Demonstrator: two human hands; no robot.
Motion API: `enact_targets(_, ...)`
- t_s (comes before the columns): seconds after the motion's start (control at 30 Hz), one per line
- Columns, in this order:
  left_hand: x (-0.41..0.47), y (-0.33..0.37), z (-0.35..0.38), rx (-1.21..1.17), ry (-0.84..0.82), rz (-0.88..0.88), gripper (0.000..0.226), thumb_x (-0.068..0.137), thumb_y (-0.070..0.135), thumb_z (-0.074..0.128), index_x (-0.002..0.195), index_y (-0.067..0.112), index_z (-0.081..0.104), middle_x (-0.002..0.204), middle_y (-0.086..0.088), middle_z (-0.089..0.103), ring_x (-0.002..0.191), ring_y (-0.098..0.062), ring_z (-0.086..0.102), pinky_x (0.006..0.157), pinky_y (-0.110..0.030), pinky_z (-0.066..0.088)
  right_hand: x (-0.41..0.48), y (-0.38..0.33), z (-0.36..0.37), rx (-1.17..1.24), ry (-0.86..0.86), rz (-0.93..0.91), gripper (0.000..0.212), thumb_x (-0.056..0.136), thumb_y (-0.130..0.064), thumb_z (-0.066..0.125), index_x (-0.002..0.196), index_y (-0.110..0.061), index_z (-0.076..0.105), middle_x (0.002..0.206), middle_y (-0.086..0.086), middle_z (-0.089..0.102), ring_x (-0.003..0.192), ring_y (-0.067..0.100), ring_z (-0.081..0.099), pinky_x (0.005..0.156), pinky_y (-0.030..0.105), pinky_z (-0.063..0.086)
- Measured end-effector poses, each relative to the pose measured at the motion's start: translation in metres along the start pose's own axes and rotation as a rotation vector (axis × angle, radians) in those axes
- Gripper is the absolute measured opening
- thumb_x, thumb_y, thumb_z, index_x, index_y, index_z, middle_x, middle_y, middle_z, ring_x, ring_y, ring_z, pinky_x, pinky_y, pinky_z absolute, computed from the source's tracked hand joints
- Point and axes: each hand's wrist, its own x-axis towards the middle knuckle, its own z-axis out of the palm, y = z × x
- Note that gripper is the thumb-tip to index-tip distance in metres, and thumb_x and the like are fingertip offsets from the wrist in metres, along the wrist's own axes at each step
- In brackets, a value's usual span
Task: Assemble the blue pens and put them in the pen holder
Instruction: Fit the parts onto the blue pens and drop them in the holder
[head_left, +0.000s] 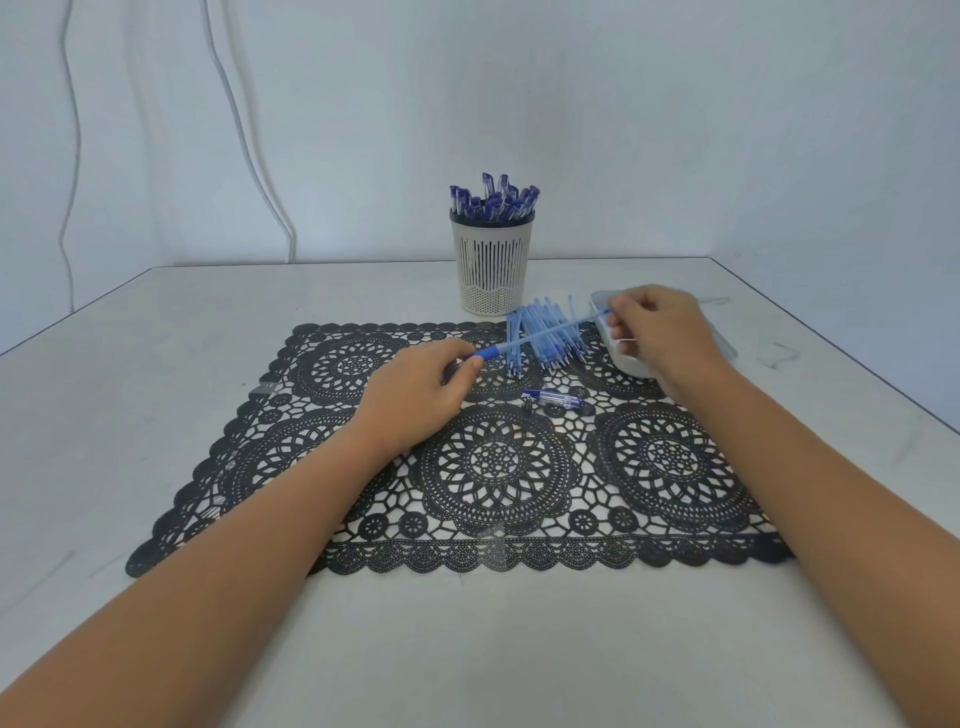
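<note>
Head view, one pen in hand.

- Left hand (415, 395): fingers (470, 366) pinch the dark blue grip end of a pen barrel (550, 332), low over the black lace mat (493, 462).
- Right hand (660, 332): fingers curled narrow on the barrel's far end, above a white tray (631, 366). Whether they also hold a small part there cannot be told.
- The barrel hangs slanted between the hands, crossing over a loose pile of pale blue pen parts (545, 343) just in front of the pen holder (491, 260).
- The holder stands upright on the counter (467, 649) at the mat's far edge, already crowded with capped blue pens (493, 200).
- A cap (558, 399) and a small dark piece (528, 404) lie on the mat, near the left hand.

Judged step: closing up the rear of this pen — cap not yet on.

Risks:
- The barrel is thin and held only at its tips, so uneven pressing could bow it or twist it out of the left pinch.
- A dropped barrel would land in the pile and scatter it.
- The dark piece is easy to lose in the mat's openwork.
- The holder is packed — forcing another pen in could tip it.
</note>
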Motion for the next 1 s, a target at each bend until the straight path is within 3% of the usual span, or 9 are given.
enact_targets(0.13, 0.002, -0.002, 0.002, 0.013, 0.044, -0.061, 0.026, 0.095, 0.035, 0.043, 0.110, 0.022, 0.060, 0.077, 0.006, 0.058, 0.066, -0.008, 0.050, 0.054, -0.024, 0.036, 0.012, 0.001, -0.011, 0.055, 0.248, -0.029, 0.017, 0.090, -0.011, 0.050, 0.100, -0.002, 0.062, 0.070, 0.000, 0.058, 0.063, 0.009, 0.053, 0.061, 0.022, 0.050)
enact_targets(0.2, 0.002, -0.002, 0.002, 0.017, 0.056, -0.080, 0.025, 0.096, 0.034, 0.043, 0.109, 0.021, 0.060, 0.076, 0.007, 0.056, 0.063, -0.005, 0.047, 0.052, -0.024, 0.035, 0.011, 0.003, -0.011, -0.079, 0.322, -0.114, 0.016, 0.089, -0.014, 0.051, 0.097, -0.008, 0.063, 0.079, 0.001, 0.063, 0.075, 0.014, 0.058, 0.074, 0.028, 0.053)
enact_targets(0.3, 0.001, 0.000, 0.001, 0.023, 0.052, -0.076, 0.026, 0.096, 0.034, 0.043, 0.109, 0.020, 0.060, 0.078, 0.004, 0.059, 0.066, -0.010, 0.051, 0.056, -0.026, 0.041, 0.000, 0.008, -0.003, -0.371, 0.241, -0.301, 0.018, 0.091, -0.012, 0.051, 0.105, -0.008, 0.063, 0.091, 0.000, 0.061, 0.083, 0.011, 0.054, 0.068, 0.001, 0.039)
enact_targets(0.33, 0.001, 0.000, 0.001, 0.024, 0.049, -0.076, 0.026, 0.095, 0.034, 0.043, 0.109, 0.021, 0.060, 0.079, 0.003, 0.060, 0.068, -0.012, 0.053, 0.058, -0.027, 0.042, -0.003, 0.011, 0.002, -0.459, 0.181, -0.363, 0.020, 0.092, -0.011, 0.051, 0.108, -0.007, 0.063, 0.092, -0.001, 0.061, 0.082, 0.010, 0.053, 0.065, -0.001, 0.036)
enact_targets(0.47, 0.001, 0.001, 0.001, 0.031, 0.041, -0.080, 0.026, 0.096, 0.035, 0.043, 0.110, 0.021, 0.060, 0.081, 0.003, 0.061, 0.070, -0.012, 0.053, 0.060, -0.025, 0.042, -0.007, 0.026, 0.018, -0.882, -0.034, -0.524, 0.026, 0.094, -0.023, 0.047, 0.114, -0.018, 0.063, 0.109, -0.001, 0.067, 0.101, 0.020, 0.055, 0.088, 0.036, 0.041)
enact_targets(0.57, 0.002, 0.001, 0.002, 0.033, 0.033, -0.076, 0.025, 0.096, 0.035, 0.043, 0.108, 0.020, 0.060, 0.079, 0.003, 0.061, 0.066, -0.010, 0.051, 0.053, -0.023, 0.038, -0.007, 0.030, 0.021, -1.094, -0.147, -0.532, 0.030, 0.096, -0.030, 0.040, 0.120, -0.027, 0.058, 0.119, -0.007, 0.063, 0.113, 0.022, 0.046, 0.089, 0.041, 0.033)
enact_targets(0.7, 0.002, 0.001, 0.002, 0.039, 0.021, -0.087, 0.025, 0.095, 0.035, 0.043, 0.106, 0.021, 0.060, 0.077, 0.005, 0.059, 0.065, -0.008, 0.051, 0.051, -0.023, 0.033, -0.006, 0.029, 0.020, -1.085, -0.158, -0.526, 0.032, 0.097, -0.031, 0.039, 0.123, -0.028, 0.056, 0.122, -0.006, 0.060, 0.116, 0.022, 0.045, 0.091, 0.042, 0.032)
enact_targets(0.87, 0.002, 0.002, 0.001, 0.037, 0.017, -0.086, 0.025, 0.096, 0.035, 0.043, 0.106, 0.021, 0.060, 0.081, 0.004, 0.061, 0.073, -0.013, 0.055, 0.058, -0.025, 0.040, 0.005, 0.022, -0.001, -0.960, -0.028, -0.453, 0.030, 0.094, -0.026, 0.044, 0.117, -0.018, 0.063, 0.114, 0.007, 0.064, 0.107, 0.028, 0.053, 0.088, 0.040, 0.043)
enact_targets(1.0, 0.003, 0.002, 0.001, 0.038, 0.017, -0.083, 0.025, 0.095, 0.036, 0.043, 0.107, 0.022, 0.060, 0.082, 0.005, 0.061, 0.074, -0.013, 0.055, 0.059, -0.026, 0.042, 0.015, 0.019, -0.031, -1.185, 0.109, -0.206, 0.031, 0.095, -0.021, 0.038, 0.113, -0.011, 0.062, 0.113, 0.014, 0.060, 0.109, 0.033, 0.049, 0.088, 0.040, 0.038)
